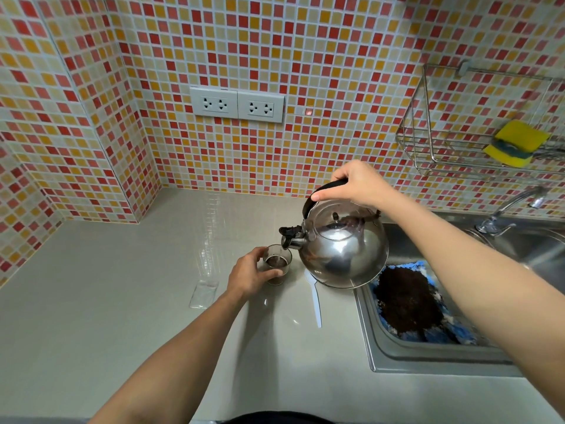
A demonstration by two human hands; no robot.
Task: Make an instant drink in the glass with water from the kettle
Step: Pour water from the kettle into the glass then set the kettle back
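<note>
The kettle is being gripped by its handle in the right hand, its spout tipped toward nine o'clock over the glass. The glass is being steadied on the desk by the left hand, wrapped around it from seven o'clock. Water is being poured onto dark powder.

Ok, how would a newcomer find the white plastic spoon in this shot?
Start at the steel sink on the right and move left onto the grey counter. The spoon lies flat there, below the tilted kettle and right of the glass. It is the only long, thin, white thing there.
</note>
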